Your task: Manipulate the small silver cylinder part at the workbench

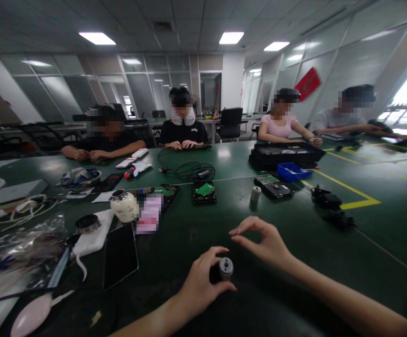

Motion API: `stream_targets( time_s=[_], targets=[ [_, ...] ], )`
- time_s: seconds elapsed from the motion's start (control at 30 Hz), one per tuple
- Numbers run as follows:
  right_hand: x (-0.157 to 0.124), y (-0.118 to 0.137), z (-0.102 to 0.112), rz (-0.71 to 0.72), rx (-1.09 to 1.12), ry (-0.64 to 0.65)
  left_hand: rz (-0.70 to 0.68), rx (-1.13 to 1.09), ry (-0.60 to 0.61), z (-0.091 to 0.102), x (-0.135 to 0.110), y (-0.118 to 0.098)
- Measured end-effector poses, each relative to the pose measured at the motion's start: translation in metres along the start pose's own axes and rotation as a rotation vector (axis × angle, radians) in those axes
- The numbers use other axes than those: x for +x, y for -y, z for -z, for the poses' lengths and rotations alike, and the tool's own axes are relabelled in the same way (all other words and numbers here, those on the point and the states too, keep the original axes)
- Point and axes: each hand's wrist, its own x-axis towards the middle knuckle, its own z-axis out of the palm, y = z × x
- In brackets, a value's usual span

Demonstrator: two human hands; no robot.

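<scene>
My left hand curls its thumb and fingers around a small cylindrical motor. The motor is silver-grey, upright, and its round end with dark holes faces up. Just beyond it, my right hand hovers with thumb and forefinger brought close in a pinch. Whatever may be between those fingertips is too small to make out. A similar metal cylinder stands on the green table farther off. Beside it lies a hard drive, and another drive with a green circuit board is left of it.
At left are a tablet, a cream jar, a pink-white spoon-shaped object and plastic wrapping. A coiled black cable, a blue tray and a black case lie farther back. Several people sit across the table.
</scene>
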Motion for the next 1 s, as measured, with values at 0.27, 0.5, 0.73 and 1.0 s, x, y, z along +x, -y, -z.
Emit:
stream_targets(
  time_s=[0.27,0.5,0.73,1.0],
  targets=[
    [0.012,-0.086,0.026,-0.236,-0.142,0.025,0.042,-0.027,0.032,0.001,-0.001,0.003],
    [0.009,-0.090,0.027,-0.241,-0.141,0.061,0.036,-0.021,0.032,0.003,0.000,0.001],
    [0.000,-0.036,0.003,-0.226,0.019,0.027,0.017,-0.005,0.018,0.001,0.001,0.001],
    [-0.020,0.015,-0.024,-0.120,0.067,0.197,-0.002,0.014,-0.004,0.000,0.001,0.002]
  ],
)
